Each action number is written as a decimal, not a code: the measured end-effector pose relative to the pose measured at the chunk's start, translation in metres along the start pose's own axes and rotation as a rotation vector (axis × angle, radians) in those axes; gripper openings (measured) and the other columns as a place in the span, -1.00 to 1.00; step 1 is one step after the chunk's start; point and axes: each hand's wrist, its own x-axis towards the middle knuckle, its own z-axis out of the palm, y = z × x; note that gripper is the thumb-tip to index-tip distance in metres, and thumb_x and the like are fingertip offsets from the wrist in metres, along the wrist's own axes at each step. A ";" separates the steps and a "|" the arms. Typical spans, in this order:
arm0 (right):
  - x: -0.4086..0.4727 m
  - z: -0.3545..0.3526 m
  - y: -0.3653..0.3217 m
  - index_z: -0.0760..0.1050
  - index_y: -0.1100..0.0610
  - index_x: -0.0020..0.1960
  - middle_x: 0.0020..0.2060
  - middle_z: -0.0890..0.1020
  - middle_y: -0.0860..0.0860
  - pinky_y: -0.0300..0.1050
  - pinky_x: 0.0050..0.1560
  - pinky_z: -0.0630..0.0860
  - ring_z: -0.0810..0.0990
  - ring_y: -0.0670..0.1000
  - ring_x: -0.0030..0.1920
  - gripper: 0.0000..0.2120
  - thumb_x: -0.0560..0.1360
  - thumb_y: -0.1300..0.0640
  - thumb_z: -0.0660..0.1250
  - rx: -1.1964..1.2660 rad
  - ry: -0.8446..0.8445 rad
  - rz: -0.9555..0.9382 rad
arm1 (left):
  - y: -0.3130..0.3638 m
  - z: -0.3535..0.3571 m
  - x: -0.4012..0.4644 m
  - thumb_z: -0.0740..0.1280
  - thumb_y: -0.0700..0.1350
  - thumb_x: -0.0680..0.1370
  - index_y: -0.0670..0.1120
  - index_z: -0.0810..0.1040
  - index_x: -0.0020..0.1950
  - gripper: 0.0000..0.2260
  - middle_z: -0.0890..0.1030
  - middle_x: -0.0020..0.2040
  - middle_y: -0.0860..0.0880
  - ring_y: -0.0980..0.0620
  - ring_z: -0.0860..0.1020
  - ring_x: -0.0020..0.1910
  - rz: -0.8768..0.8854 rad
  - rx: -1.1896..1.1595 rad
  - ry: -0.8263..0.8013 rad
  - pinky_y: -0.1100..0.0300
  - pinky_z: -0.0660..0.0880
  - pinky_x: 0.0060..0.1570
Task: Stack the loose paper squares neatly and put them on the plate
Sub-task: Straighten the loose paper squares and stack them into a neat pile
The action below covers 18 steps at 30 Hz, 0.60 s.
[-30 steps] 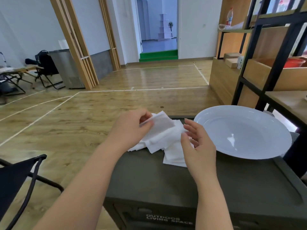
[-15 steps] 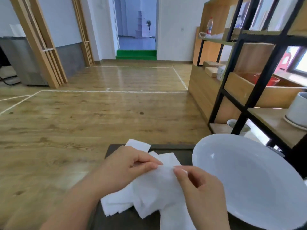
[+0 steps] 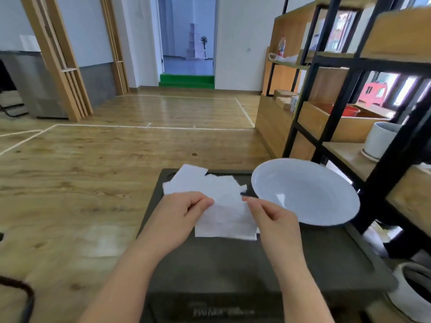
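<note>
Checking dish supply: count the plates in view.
1. The white plate sits on the dark box top, right of the paper squares. Shelf clutter may hide others.

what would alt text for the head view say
Two hands, left and right, pinch one paper square by its top corners above a dark box. More squares lie loose behind it, and an empty white plate sits to the right.

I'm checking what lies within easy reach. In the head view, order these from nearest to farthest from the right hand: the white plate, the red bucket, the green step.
1. white plate: just right of the right hand, on the dark box.
2. red bucket: on the shelf, right and beyond.
3. green step: at the far doorway.
</note>
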 end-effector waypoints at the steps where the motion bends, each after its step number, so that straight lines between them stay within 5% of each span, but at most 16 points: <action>1: -0.009 -0.001 -0.002 0.60 -0.24 -0.18 -0.28 0.56 -0.55 -0.34 -0.10 0.44 0.48 -0.48 -0.13 -0.86 0.49 -0.05 0.32 -0.005 -0.005 0.005 | 0.007 0.002 -0.011 0.25 0.03 0.57 0.16 0.54 -0.33 -0.72 0.55 -0.39 0.35 0.34 0.49 -0.37 -0.030 -0.002 0.024 0.47 0.33 -0.37; 5: -0.033 0.000 -0.003 0.52 -0.25 -0.31 -0.40 0.52 -0.52 -0.35 -0.19 0.34 0.53 -0.28 -0.18 -0.78 0.50 -0.06 0.32 -0.061 0.022 0.025 | 0.022 0.009 -0.042 0.26 0.05 0.57 -0.01 0.60 -0.27 -0.73 0.57 -0.38 0.12 0.21 0.48 -0.39 -0.170 -0.077 0.122 0.30 0.29 -0.35; 10: -0.038 0.002 0.000 0.55 -0.21 -0.34 -0.35 0.54 -0.51 -0.33 -0.22 0.31 0.44 -0.50 -0.20 -0.76 0.50 -0.06 0.32 -0.049 0.061 -0.035 | 0.020 0.014 -0.054 0.31 0.07 0.54 -0.06 0.39 -0.43 -0.62 0.32 -0.55 0.11 0.16 0.31 -0.51 -0.235 -0.176 0.194 0.27 0.23 -0.38; 13: -0.035 0.007 0.007 0.61 -0.05 -0.33 -0.32 0.61 -0.28 -0.25 -0.29 0.38 0.52 -0.29 -0.19 -0.74 0.49 -0.08 0.32 -0.038 0.043 -0.017 | 0.009 0.019 -0.056 0.30 0.05 0.54 -0.12 0.32 -0.44 -0.57 0.26 -0.55 0.05 0.12 0.24 -0.49 -0.241 -0.234 0.248 0.21 0.18 -0.37; 15: -0.032 0.009 0.011 0.61 0.14 -0.15 -0.22 0.61 0.00 -0.11 -0.25 0.48 0.52 -0.03 -0.14 -0.68 0.49 -0.11 0.30 -0.097 -0.051 0.018 | 0.000 0.025 -0.059 0.28 0.07 0.54 -0.22 0.41 -0.38 -0.57 0.36 -0.45 -0.17 0.06 0.30 -0.43 -0.241 -0.278 0.265 0.16 0.20 -0.35; 18: -0.032 0.008 0.016 0.60 0.19 -0.09 -0.15 0.62 0.07 -0.07 -0.09 0.56 0.54 -0.03 -0.12 -0.67 0.50 -0.09 0.30 -0.124 -0.161 0.099 | -0.013 0.033 -0.063 0.26 0.15 0.52 -0.28 0.49 -0.28 -0.53 0.42 -0.42 -0.15 -0.03 0.32 -0.43 -0.298 -0.371 0.321 0.12 0.23 -0.38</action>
